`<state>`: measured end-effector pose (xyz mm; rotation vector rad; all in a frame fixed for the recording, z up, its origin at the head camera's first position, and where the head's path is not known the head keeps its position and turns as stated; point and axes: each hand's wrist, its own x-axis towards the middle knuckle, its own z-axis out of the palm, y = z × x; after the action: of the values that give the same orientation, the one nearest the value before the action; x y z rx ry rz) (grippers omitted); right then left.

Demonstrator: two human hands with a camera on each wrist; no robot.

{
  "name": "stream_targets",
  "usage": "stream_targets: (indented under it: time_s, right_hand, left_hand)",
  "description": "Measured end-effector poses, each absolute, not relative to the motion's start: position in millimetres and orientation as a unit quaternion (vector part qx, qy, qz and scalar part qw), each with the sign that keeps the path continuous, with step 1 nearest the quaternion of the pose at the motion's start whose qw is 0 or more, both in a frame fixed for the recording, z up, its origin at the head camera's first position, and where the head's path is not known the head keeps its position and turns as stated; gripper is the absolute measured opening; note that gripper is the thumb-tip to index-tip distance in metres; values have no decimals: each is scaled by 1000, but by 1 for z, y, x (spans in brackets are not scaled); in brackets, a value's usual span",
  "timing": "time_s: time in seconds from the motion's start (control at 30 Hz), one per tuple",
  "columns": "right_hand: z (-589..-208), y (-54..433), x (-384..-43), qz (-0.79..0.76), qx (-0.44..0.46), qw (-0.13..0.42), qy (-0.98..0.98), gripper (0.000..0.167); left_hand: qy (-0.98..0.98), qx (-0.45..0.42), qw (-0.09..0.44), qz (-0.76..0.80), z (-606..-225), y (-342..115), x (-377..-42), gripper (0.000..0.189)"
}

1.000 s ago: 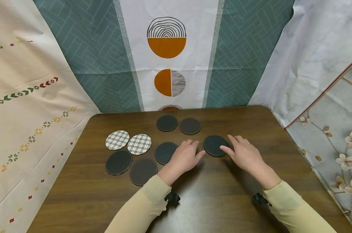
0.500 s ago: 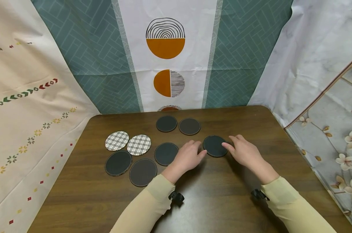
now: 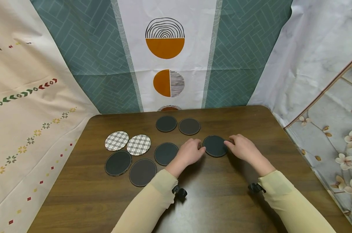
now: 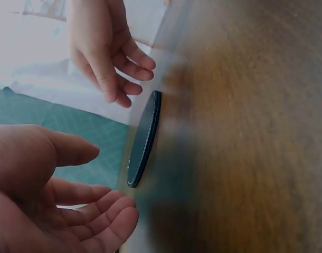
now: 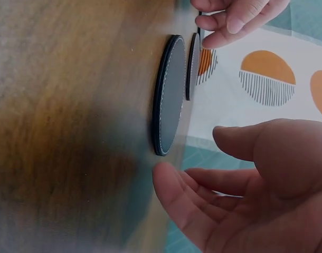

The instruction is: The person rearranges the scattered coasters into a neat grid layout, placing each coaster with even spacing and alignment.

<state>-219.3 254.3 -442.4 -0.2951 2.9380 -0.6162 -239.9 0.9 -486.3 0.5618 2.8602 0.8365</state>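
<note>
Stitched black coaster is lying flat between the left hand and right hand, whose relaxed, empty fingers are flanking it, apparently for reaching opposite edges

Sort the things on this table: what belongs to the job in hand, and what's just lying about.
Likely in the job:
dark disc between the left hand and right hand

Apparently just lying about:
two plaid discs
five other dark discs
</note>
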Motion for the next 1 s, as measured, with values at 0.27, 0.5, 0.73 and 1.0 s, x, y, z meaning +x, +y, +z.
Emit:
stream_targets:
  time_s: [0.27,0.5,0.73,1.0]
  right_hand:
    - [-441,255,-228,-255,-86,129,954,51]
    - [-441,254,-234,-275,-68,157,946,50]
    - [-442,256,-239,-309,-60,184,931,48]
    - [-443,256,-242,-351,-57,209,911,49]
  left_hand:
    - [952,184,49,241,-543,9,-281,46]
    - [955,176,58,233,-538,15,-281,39]
    - [960,163,58,221,-536,21,-281,38]
    - [959,159,72,223,-538,24,-285,40]
